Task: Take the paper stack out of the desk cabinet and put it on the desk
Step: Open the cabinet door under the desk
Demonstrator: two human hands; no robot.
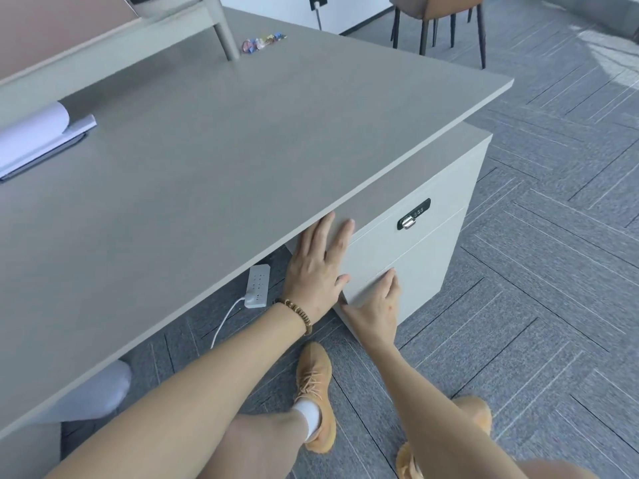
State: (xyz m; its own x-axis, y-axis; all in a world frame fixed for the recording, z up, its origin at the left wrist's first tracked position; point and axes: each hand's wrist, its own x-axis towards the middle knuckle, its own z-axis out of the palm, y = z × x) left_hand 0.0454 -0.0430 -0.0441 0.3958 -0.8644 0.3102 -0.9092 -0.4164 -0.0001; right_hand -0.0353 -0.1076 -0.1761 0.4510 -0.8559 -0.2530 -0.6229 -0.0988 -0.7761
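Observation:
The grey desk cabinet (428, 250) stands under the right end of the grey desk (242, 140), and its drawer fronts look closed. My left hand (316, 267) lies flat with spread fingers against the left edge of the upper drawer front. My right hand (378, 304) touches the lower drawer front (411, 281), fingertips at its top seam. A white paper stack on a clipboard (38, 140) lies at the desk's far left. Inside the cabinet nothing is visible.
A black combination lock (413, 214) sits on the top drawer. A white power strip (257, 285) with its cable lies on the carpet under the desk. Coloured small objects (262, 43) lie at the desk's back. A brown chair (439, 15) stands behind. My feet are below.

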